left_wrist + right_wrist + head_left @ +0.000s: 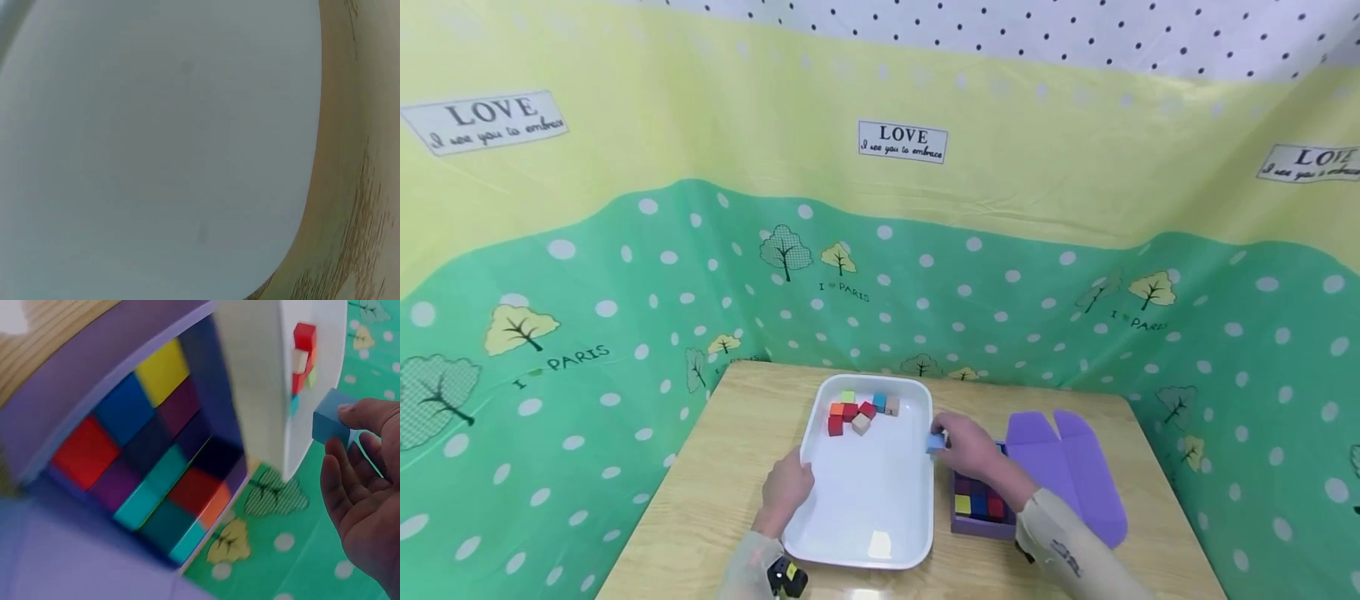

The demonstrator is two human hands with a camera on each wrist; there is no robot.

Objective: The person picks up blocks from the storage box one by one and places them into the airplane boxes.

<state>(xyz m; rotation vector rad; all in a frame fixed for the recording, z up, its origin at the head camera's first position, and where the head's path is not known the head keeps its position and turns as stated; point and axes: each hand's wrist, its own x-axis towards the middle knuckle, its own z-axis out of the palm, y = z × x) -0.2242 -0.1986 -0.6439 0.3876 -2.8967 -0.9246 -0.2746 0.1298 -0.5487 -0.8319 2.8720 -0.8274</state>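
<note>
We've a lt-blue cube in our R hand, grip clamped on it, at the R rim of a glossy white tray w/ rounded corners. Our L hand is on the tray's L edge; fingers partly hidden, so we can't tell if that grip is closed. Far end of tray: loose small cubes, painted & bare wood. Just R, a smooth purple box w/ folded-out flaps holds cubes in rows. Desk: pale, grained wood.
</note>
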